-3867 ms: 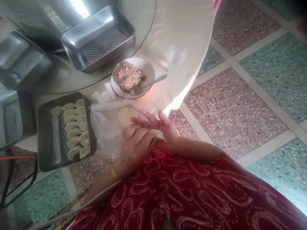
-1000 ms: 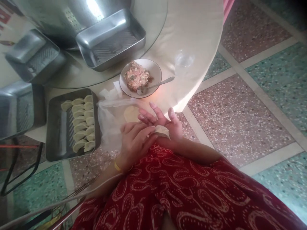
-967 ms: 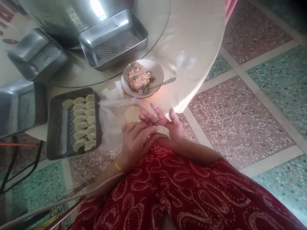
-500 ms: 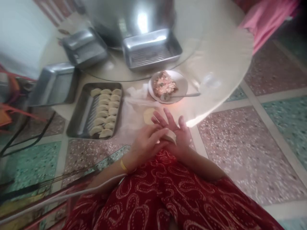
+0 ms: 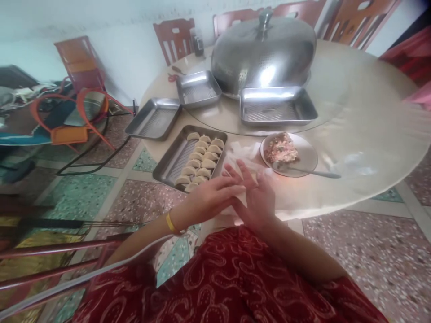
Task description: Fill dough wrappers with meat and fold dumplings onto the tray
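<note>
My left hand [image 5: 218, 196] lies across the palm of my right hand [image 5: 261, 199], in front of the table edge. The left fingers are straight and pressed together. The right palm faces up with its fingers spread. The pale dumpling seen between them a moment ago is hidden under the left fingers. Just beyond the hands, a metal tray [image 5: 171, 154] holds rows of folded dumplings [image 5: 195, 156]. To the right, a white bowl [image 5: 309, 154] contains minced filling [image 5: 282, 150], and a spoon [image 5: 311, 172] rests in it with its handle over the rim.
White crumpled sheeting [image 5: 240, 152] lies between tray and bowl. Behind stand three more metal trays [image 5: 279, 117] and a large domed metal lid [image 5: 259, 58] on the round table [image 5: 363, 148]. An orange chair [image 5: 76, 67] is at the left, and a pale cable [image 5: 101, 272] crosses below my left arm.
The view has tilted up and swung left, so the table sits farther right. My hands remain together. The dumpling and the round wrapper on the table no longer show.
</note>
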Tool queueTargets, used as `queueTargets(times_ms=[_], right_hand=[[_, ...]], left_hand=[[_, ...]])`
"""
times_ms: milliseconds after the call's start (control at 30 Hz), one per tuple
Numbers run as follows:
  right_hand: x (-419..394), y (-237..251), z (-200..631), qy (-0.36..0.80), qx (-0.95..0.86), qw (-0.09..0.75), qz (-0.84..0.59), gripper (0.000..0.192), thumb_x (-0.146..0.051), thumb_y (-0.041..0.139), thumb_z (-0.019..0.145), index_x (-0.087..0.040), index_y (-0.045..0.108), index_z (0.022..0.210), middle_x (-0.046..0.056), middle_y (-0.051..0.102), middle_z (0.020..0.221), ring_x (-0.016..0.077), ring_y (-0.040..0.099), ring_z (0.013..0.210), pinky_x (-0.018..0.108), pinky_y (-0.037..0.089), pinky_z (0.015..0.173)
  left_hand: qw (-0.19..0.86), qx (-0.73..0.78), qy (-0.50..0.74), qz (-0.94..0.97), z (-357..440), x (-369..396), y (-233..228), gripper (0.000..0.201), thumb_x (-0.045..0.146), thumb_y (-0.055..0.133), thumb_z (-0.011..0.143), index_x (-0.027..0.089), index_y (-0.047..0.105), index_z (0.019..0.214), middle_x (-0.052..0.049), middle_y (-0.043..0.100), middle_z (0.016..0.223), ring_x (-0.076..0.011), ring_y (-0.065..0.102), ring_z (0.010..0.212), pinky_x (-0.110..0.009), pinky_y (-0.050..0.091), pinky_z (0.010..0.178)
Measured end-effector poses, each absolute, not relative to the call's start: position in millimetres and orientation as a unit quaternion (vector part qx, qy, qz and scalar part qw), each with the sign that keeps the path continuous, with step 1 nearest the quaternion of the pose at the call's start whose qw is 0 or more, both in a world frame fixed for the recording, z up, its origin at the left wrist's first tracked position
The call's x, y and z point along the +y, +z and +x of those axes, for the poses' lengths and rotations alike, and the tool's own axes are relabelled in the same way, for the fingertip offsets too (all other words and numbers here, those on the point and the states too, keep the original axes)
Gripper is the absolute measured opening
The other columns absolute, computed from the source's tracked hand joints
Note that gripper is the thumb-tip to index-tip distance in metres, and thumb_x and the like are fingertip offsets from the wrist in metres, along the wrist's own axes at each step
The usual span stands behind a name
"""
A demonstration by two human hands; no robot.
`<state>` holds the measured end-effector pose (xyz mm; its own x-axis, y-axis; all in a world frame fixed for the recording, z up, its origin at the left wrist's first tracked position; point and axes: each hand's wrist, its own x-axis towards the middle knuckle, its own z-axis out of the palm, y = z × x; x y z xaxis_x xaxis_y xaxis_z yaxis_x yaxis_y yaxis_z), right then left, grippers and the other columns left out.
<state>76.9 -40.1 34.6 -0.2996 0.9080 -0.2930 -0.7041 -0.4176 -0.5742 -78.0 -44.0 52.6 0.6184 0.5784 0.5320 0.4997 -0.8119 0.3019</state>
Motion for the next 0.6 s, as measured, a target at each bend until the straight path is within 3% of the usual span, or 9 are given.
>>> queueTargets(times_ms=[100,233,467,600], right_hand=[[-30,37,65,0.796,-0.124,0.516,-0.291,0.050,-0.060,0.029,0.094,-0.034,0.064,0.119,0.000,0.072,0.121,0.0217,0.062,0.120,0.050,0.049,0.106],[-25,30,63,0.810,-0.100,0.500,-0.289,0.053,-0.061,0.034,0.093,-0.031,0.062,0.125,0.004,0.069,0.128,0.0229,0.063,0.116,0.049,0.048,0.104],[-24,17,78,0.789,-0.084,0.521,-0.314,0.053,-0.065,0.046,0.087,-0.032,0.064,0.124,0.007,0.067,0.131,0.0271,0.057,0.126,0.054,0.034,0.113],[-22,17,86,0.778,-0.072,0.533,-0.326,0.054,-0.068,0.047,0.085,-0.034,0.065,0.122,0.006,0.068,0.131,0.0289,0.054,0.130,0.059,0.025,0.118]], left_hand=[[0.139,0.373,0.359,0.844,-111,-26,47,0.023,0.019,0.061,0.093,0.020,0.065,0.115,-0.008,0.070,0.113,-0.0149,0.067,0.105,-0.027,0.057,0.088],[0.217,0.501,0.379,0.747,-159,11,40,0.027,0.031,0.063,0.090,0.018,0.069,0.113,-0.006,0.072,0.107,-0.0136,0.067,0.089,-0.023,0.055,0.073],[0.227,0.647,0.311,0.658,-206,95,27,0.046,0.043,0.059,0.087,0.011,0.068,0.119,-0.005,0.071,0.090,-0.0121,0.058,0.071,-0.024,0.048,0.070],[0.213,0.664,0.274,0.662,-211,122,6,0.044,0.041,0.058,0.085,0.010,0.070,0.113,-0.003,0.069,0.078,-0.0124,0.056,0.066,-0.024,0.047,0.066]])
